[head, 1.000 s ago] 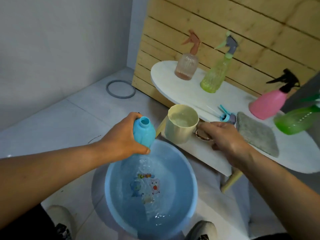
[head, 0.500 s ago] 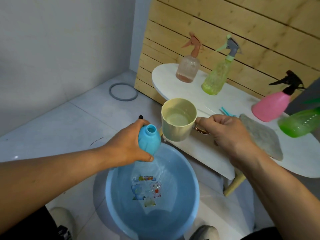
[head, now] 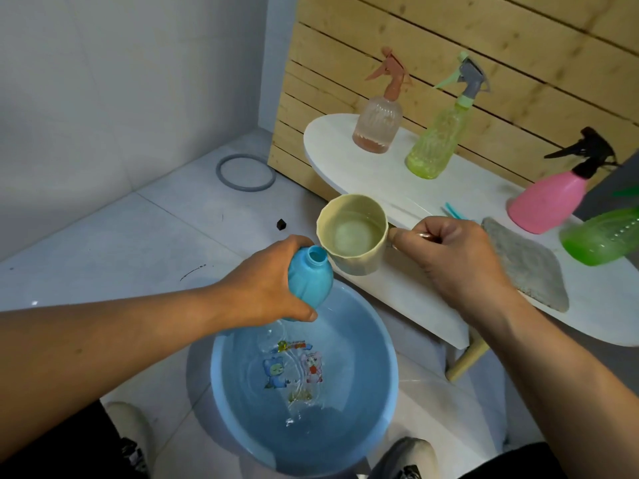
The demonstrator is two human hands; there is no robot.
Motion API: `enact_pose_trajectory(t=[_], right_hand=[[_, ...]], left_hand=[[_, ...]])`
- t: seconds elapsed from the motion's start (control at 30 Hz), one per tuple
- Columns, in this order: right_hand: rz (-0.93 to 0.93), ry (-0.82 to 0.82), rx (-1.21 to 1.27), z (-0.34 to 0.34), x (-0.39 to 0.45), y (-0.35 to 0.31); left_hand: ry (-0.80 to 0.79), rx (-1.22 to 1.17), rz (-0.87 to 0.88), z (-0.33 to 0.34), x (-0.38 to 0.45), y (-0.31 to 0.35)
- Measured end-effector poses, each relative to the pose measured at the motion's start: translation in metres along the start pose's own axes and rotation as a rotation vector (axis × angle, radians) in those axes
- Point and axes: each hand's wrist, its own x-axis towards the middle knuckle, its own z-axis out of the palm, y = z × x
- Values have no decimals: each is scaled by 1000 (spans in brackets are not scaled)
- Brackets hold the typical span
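right hand (head: 456, 257), fingers curled round the cup (head: 352, 233) handle, has brought it to 2 o'clock of the open blue bottle (head: 309, 283) the left hand (head: 266, 281) grips; pouring seems next.

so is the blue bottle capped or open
Open: the blue bottle shows a bare round mouth, with no cap or sprayer on it.

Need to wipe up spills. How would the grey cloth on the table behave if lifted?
The cloth lies flat and thin on the table, so it would probably droop limply. Its fuzzy surface suggests an easy, non-slip grip. It looks light and should not roll.
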Motion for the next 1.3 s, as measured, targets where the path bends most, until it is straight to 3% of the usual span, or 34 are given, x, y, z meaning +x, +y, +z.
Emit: enact_pose_trajectory(t=[1.3], right_hand=[[-212, 115, -184, -2, -18, -7]], left_hand=[[-16, 36, 3, 2, -3, 0]])
